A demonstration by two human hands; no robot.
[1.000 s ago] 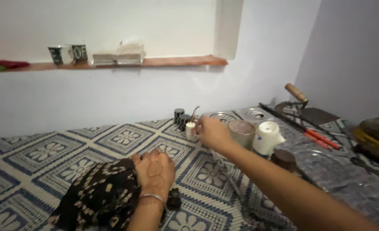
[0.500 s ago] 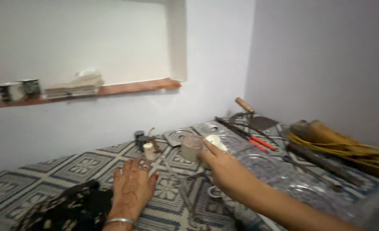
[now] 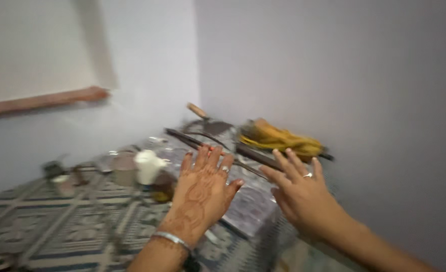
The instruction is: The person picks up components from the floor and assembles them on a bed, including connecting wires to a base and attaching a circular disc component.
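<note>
I am viewing through one head-worn camera, looking down and forward toward the room corner, close over my left hand (image 3: 201, 194) and right hand (image 3: 298, 194), with the patterned mat (image 3: 57, 221) sloping away; the frame is blurring

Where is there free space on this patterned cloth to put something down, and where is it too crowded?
Free: the patterned cloth at lower left, bordered by the left hand and the small items near the wall. Crowded: around the white cup, and beyond both hands, where long dark tools and a yellow bundle lie. The right hand hovers, open, by the wall. The picture is blurred.
</note>
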